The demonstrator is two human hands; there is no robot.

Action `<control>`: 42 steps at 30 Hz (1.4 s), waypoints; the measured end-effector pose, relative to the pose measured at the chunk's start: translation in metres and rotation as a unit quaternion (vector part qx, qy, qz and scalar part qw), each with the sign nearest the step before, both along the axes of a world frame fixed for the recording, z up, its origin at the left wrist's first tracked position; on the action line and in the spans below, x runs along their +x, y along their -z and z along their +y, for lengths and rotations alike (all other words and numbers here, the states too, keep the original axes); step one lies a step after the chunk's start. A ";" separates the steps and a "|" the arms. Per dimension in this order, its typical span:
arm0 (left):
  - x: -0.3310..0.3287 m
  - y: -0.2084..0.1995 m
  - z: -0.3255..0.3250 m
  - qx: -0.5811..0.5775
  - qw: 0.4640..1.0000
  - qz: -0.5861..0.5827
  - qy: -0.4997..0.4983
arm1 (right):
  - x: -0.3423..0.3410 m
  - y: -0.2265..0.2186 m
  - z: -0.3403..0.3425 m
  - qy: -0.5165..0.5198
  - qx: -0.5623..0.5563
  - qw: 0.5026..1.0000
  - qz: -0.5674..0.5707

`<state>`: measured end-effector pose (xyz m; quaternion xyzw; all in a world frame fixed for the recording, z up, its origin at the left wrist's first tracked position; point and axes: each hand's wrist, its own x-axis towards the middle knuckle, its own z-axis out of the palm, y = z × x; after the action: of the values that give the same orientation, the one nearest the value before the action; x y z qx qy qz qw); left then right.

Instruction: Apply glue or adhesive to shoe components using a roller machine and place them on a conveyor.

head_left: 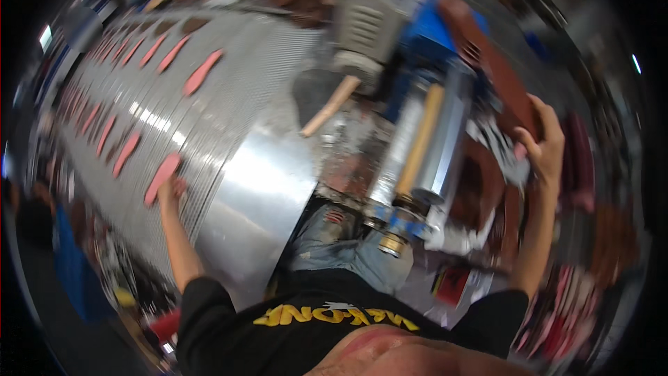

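Note:
At the left, my left hand [172, 190] grips the near end of a pink insole [164, 173], which lies on or just over the ribbed metal conveyor [236, 63]. Two rows of further pink insoles [203, 73] stretch away along that surface. On the other side, my right hand [547, 141] has its fingers round the lower end of a long brown insole-shaped piece [506, 87], raised beside the rollers. A small pink patch shows by those fingertips; what it belongs to is unclear. Motion blur softens both hands.
Between my arms stand shiny metal rollers [445, 139] with a yellowish bar, below a grey motor housing [365, 28] and a blue casing [424, 31]. A smooth metal plate [254, 188] borders the conveyor. Stacked pink and red pieces [560, 310] lie at lower right. Other people's arms show at the far end.

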<state>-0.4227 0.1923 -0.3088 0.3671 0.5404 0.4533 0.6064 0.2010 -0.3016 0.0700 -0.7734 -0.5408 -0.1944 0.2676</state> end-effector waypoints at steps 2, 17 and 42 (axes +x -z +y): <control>0.015 -0.016 0.007 -0.015 0.989 0.054 0.136 | -0.002 0.022 -0.046 0.014 0.004 1.000 0.003; 0.433 -0.294 -0.194 0.587 0.442 0.079 0.673 | -0.047 0.073 -0.009 -0.081 -0.013 0.994 -0.072; 0.105 -0.084 -0.053 -0.166 0.916 -0.051 0.362 | -0.123 0.148 -0.053 -0.308 -0.375 0.691 0.536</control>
<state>-0.3173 0.1397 -0.2245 0.4081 0.4064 0.1246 0.8079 0.0782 -0.3545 -0.0778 -0.5719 -0.5411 0.5657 0.2450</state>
